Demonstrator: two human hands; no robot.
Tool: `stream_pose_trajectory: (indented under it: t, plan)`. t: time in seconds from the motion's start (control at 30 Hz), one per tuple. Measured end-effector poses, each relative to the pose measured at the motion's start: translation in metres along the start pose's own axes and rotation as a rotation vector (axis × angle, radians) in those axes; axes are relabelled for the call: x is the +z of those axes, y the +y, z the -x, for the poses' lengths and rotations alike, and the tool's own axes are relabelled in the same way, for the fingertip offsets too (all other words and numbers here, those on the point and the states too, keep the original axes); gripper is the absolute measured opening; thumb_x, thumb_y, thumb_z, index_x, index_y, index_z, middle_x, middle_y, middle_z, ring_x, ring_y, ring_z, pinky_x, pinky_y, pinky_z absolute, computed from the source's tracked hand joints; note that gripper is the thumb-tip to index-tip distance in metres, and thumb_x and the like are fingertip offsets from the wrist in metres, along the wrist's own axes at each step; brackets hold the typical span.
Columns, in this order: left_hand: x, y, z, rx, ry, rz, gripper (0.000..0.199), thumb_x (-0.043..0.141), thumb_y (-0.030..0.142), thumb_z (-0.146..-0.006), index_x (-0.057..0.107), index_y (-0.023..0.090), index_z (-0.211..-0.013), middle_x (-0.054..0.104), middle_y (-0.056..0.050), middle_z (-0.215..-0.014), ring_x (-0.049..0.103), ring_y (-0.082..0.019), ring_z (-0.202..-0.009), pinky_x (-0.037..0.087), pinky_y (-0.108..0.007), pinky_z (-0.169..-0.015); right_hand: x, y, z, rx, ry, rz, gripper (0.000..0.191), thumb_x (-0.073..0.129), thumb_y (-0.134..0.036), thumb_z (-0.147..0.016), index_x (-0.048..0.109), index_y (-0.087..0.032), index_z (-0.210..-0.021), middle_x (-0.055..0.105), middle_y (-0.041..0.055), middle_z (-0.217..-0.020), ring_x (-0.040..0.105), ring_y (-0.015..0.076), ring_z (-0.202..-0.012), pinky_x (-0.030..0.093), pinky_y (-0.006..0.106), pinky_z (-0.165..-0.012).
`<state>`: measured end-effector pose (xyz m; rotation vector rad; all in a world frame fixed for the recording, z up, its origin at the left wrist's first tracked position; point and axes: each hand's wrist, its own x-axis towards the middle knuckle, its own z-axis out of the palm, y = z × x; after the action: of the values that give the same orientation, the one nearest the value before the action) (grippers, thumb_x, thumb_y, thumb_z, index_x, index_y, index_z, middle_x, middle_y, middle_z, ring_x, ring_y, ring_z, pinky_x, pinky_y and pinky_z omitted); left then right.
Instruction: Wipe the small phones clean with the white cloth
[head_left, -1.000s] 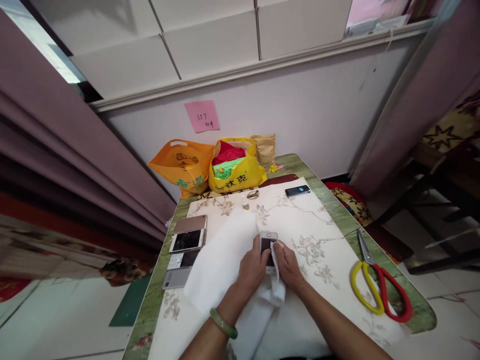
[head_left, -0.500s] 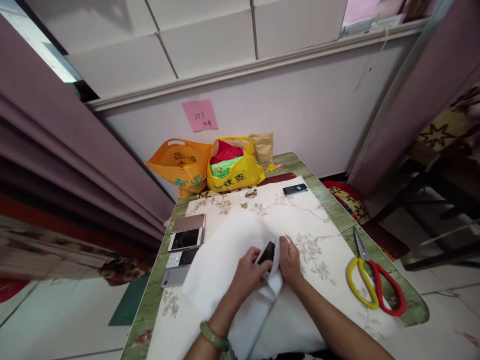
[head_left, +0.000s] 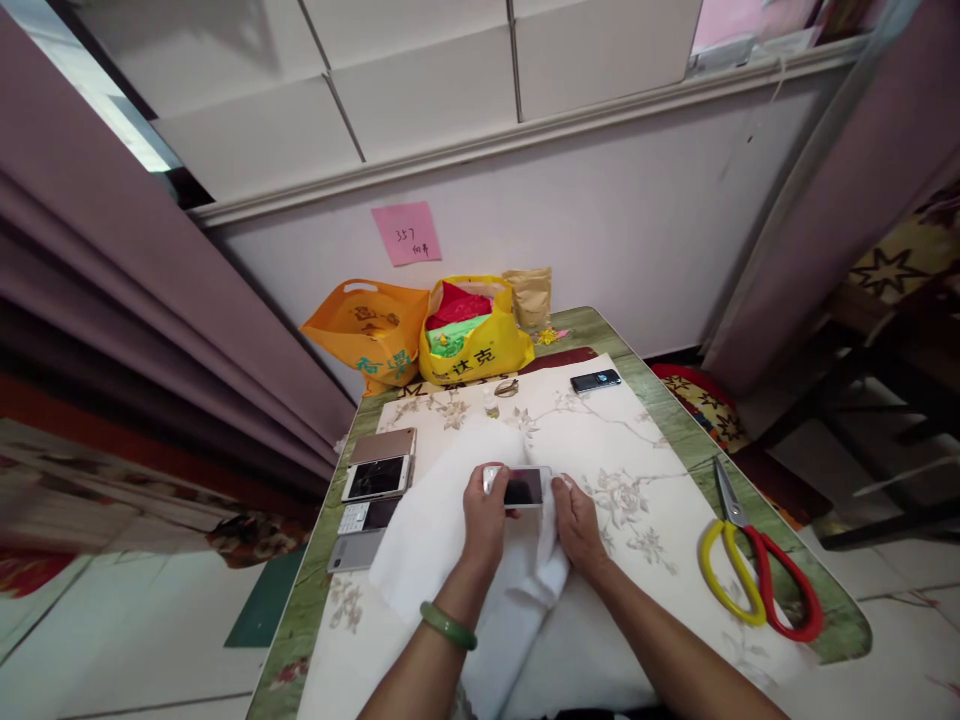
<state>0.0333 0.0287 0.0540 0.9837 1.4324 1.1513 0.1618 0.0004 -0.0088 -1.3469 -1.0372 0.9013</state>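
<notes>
The yellow bag [head_left: 480, 360] held red and green material [head_left: 457, 308]; the orange bag [head_left: 352, 335] beside it gaped, its contents indistinct. Over the middle of the surface [head_left: 637, 365], the left hand [head_left: 484, 518] curled around one end of a white smartphone [head_left: 524, 487]; the right hand [head_left: 582, 530], fingers closed, gripped white cloth [head_left: 551, 572] at the other. Floral covering [head_left: 637, 465] stretched from there to the scissors [head_left: 739, 520], by the right edge.

I could steer between the right hand [head_left: 577, 520] and the scissors [head_left: 739, 522]. Phones [head_left: 367, 516] obstruct the left side, and bags [head_left: 480, 355] block most of the counter [head_left: 664, 415] at its far edge.
</notes>
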Motion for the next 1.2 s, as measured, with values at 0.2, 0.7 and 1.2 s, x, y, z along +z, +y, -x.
stream_pose_trajectory:
  t: [0.2, 0.7, 1.2]
  plan:
    - [-0.009, 0.008, -0.018, 0.102, -0.361, -0.317, 0.028, 0.061, 0.047, -0.076, 0.055, 0.019, -0.081, 0.046, 0.006, -0.060, 0.044, -0.010, -0.052, 0.039, -0.020, -0.045, 0.000, 0.002, -0.002, -0.016, -0.012, 0.040, 0.038, 0.036, -0.050, -0.094, 0.048, -0.021, -0.074, 0.048, -0.0029, -0.064, 0.045, 0.0139, -0.060, 0.039, 0.025, -0.060]
    - [0.001, 0.011, -0.013, 0.044, -0.263, -0.130, 0.035, 0.066, 0.042, -0.072, 0.059, 0.018, -0.097, 0.053, 0.006, -0.062, 0.043, -0.008, -0.046, 0.035, -0.020, -0.044, 0.001, 0.007, 0.000, -0.073, -0.084, 0.057, 0.036, 0.036, -0.048, -0.095, 0.047, -0.021, -0.074, 0.049, -0.0031, -0.064, 0.044, 0.0135, -0.059, 0.037, 0.025, -0.059]
    - [-0.022, -0.006, 0.001, -0.085, -0.385, -0.011, 0.039, 0.076, 0.037, -0.065, 0.066, 0.011, -0.092, 0.064, -0.002, -0.069, 0.053, -0.010, -0.054, 0.037, -0.018, -0.043, -0.007, 0.001, 0.001, 0.063, 0.190, -0.185, 0.048, 0.033, -0.058, -0.092, 0.059, -0.018, -0.098, 0.067, 0.0067, -0.088, 0.060, 0.0210, -0.083, 0.047, 0.031, -0.075]
